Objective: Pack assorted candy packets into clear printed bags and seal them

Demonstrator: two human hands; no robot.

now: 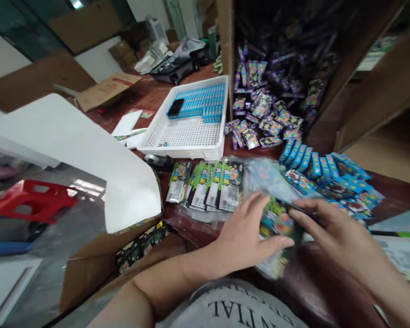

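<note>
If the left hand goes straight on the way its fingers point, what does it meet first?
The left hand points rightward, so it would probably first meet the colourful packet both hands touch, then the right hand; blur hides depth.

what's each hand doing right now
Left hand: open, fingers against the packet.
Right hand: fingers on the same packet; grip blurred, cannot be told.

Even indoor light, a ceiling lamp [77, 4] glaring at eleven o'clock. My hands [246, 237] smear with motion blur; edges bow outward, the box interior [294, 27] at one o'clock dim.
</note>
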